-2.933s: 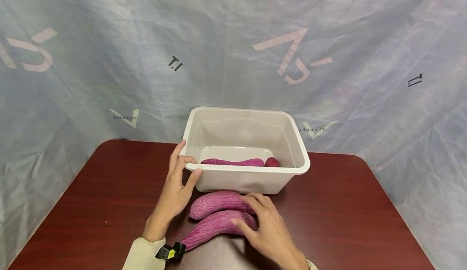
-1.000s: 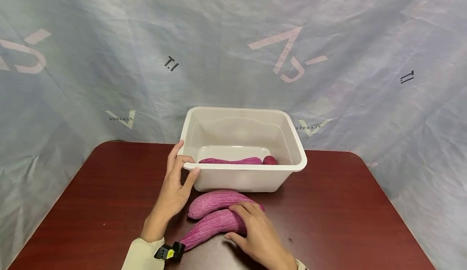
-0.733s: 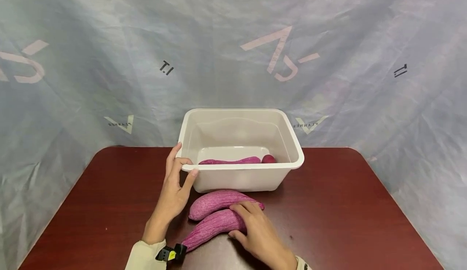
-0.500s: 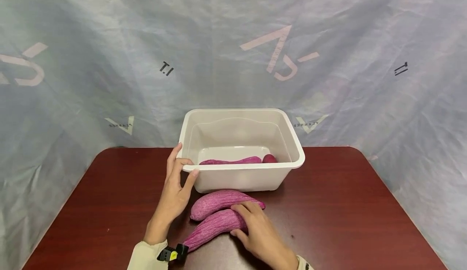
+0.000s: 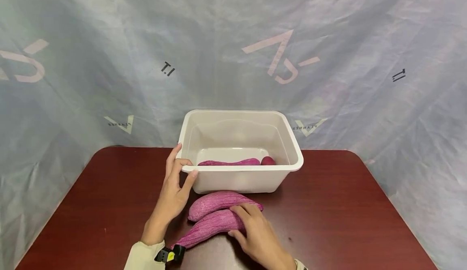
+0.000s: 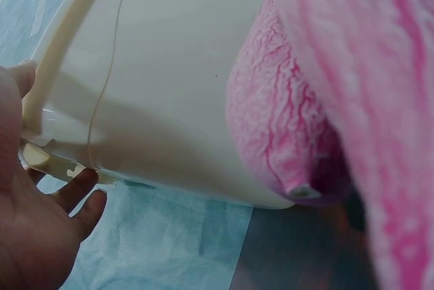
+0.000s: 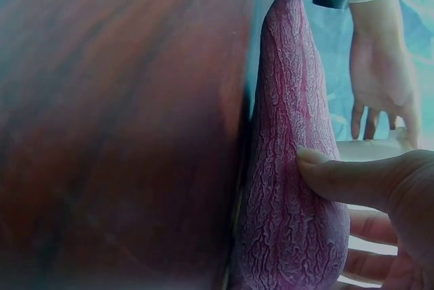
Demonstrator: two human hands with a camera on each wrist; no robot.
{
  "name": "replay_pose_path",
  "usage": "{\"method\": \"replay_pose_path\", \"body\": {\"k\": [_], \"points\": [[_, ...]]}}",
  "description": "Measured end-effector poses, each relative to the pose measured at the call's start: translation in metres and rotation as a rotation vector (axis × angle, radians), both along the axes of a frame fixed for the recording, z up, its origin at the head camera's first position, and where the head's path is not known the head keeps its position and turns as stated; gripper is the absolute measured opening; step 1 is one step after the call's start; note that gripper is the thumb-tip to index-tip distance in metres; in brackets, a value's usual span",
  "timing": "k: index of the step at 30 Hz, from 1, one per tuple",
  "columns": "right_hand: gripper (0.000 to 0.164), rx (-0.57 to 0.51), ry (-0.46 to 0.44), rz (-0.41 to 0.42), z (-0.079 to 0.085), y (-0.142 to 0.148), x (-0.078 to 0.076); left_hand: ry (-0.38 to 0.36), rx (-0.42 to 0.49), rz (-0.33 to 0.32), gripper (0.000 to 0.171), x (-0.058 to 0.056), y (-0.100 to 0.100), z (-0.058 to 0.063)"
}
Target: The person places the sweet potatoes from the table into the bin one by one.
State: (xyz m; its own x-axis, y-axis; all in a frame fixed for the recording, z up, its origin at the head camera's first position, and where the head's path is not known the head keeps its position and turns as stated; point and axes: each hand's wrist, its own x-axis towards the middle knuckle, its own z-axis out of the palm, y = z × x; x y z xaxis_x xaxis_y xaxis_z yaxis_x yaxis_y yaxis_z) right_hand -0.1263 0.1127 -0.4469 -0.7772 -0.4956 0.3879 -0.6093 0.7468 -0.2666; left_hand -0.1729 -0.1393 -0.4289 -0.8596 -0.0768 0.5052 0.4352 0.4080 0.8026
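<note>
Across the dark red wooden tabletop (image 5: 346, 209), before a creased grey printed sheet (image 5: 219, 43), the head view has the left hand (image 5: 173, 193) pinching a cream plastic tub (image 5: 238, 182) at its corner, presumably steadying it, while the right hand (image 5: 260, 236) grips the nearer curved purple vegetable (image 5: 213, 226) in front. Left wrist: the farther purple vegetable (image 6: 279, 117) beside the tub wall! Right wrist: thumb and fingers straddling their catch, likely against rolling.

On the desk (image 5: 346, 217), a tub (image 5: 237, 181) holding an inner vegetable (image 5: 244, 162) left of another piece of produce (image 5: 268, 161) stands behind the farther vegetable (image 5: 215, 204), with the nearer vegetable (image 5: 214, 224) before that.
</note>
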Motion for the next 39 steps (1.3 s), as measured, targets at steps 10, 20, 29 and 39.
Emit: {"method": "replay_pose_path", "body": {"k": [10,20,29,39], "points": [[0.051,-0.005,-0.007,-0.045,0.010,-0.003,0.003,0.004,0.017,0.009,0.010,0.000,-0.003,0.000],[0.054,-0.024,0.011,-0.089,0.013,0.001,0.004,0.004,0.014,-0.005,0.010,0.000,0.000,0.000],[0.055,-0.015,0.040,-0.121,0.020,0.006,0.003,0.010,0.023,0.002,0.010,-0.002,0.003,0.000],[0.056,-0.041,0.097,-0.122,0.028,0.009,0.001,0.009,0.016,-0.003,0.009,-0.003,0.002,0.003]]}}
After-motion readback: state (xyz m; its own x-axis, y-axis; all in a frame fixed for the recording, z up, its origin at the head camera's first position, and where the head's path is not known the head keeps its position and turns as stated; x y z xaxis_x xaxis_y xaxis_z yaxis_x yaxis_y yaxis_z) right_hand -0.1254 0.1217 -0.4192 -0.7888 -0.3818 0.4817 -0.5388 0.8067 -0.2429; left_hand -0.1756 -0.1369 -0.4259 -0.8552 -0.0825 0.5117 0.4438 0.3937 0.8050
